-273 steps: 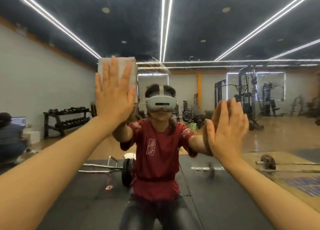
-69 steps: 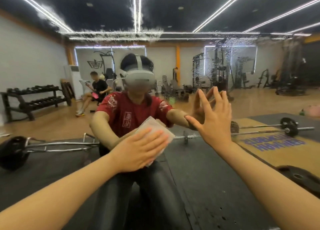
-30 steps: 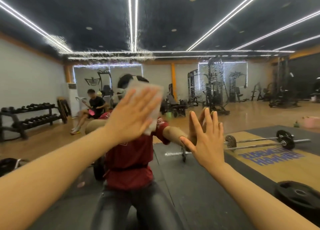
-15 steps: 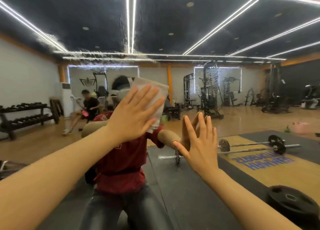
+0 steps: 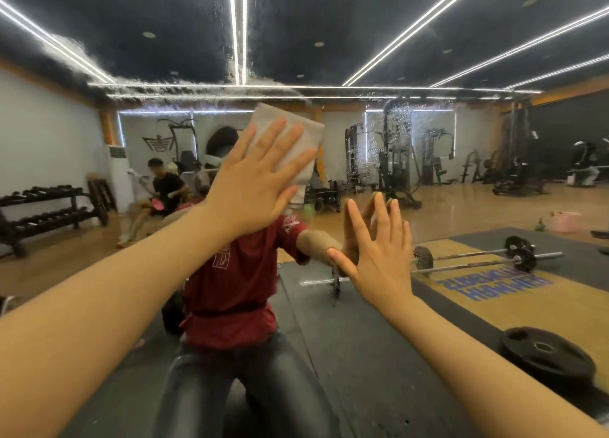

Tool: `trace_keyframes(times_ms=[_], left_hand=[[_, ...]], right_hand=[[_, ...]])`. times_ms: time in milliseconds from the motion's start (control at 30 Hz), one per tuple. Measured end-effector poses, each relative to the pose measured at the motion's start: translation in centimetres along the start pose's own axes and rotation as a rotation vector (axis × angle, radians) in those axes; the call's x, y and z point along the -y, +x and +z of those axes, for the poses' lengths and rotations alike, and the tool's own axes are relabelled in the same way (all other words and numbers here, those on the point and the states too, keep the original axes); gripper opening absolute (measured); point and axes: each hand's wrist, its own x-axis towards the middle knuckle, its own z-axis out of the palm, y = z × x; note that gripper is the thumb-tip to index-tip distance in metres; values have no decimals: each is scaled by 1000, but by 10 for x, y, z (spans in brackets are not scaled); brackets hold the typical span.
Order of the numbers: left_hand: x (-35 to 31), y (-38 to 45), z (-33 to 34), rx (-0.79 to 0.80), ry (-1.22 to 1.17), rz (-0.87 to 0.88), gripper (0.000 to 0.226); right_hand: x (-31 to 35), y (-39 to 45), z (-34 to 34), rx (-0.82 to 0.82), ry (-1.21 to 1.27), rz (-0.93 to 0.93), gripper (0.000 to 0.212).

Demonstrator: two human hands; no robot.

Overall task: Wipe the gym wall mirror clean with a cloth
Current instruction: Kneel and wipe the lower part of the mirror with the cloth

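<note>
A folded pale grey cloth (image 5: 290, 140) is pressed flat vs. the large gym wall mirror (image 5: 428, 160) by the left hand (image 5: 253, 183), fingers straight & spread. To the right, the right hand (image 5: 379, 256) is laid open-palmed on the glass, nothing held.

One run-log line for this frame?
left hand flat, pressing cloth on mirror | right hand flat on glass | droplet band above cloth
</note>
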Motion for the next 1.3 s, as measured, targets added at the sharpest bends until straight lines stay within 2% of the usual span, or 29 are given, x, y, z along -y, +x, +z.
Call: trace_keyframes(times_ms=[200, 267, 367, 533, 700, 800, 900, 967, 1100, 1233, 1300], left_hand=[[-20, -58, 7, 116, 43, 258, 62], [-5, -37, 2, 113, 106, 197, 65], [16, 2, -10, 106, 27, -10, 67], [-5, -4, -2, 112, -18, -79, 66], [-53, -61, 15, 94, -26, 108, 67], [-90, -107, 24, 158, -59, 237, 66], [-96, -121, 27, 183, -37, 310, 64], [-82, -108, 25, 163, -4, 276, 63], [-53, -73, 14, 109, 13, 64, 64], [-65, -77, 16, 69, -12, 16, 64], [-80, -92, 22, 69, -5, 83, 64]], right_hand=[[0, 0, -1, -2, 30, 1, 80], [0, 1, -2, 8, 33, 9, 80], [0, 2, -6, 15, 58, 11, 76], [-7, 0, -10, -17, 140, 58, 68], [-24, -13, -6, -3, 148, 91, 62], [-31, -21, -4, 30, 142, 112, 60], [-35, -25, -2, 78, 152, 91, 64], [-35, -25, -2, 93, 164, 97, 65], [-37, -24, -5, 89, 153, 70, 64], [-40, -24, -6, 75, 157, 60, 63], [-40, -24, -4, 67, 149, 56, 62]])
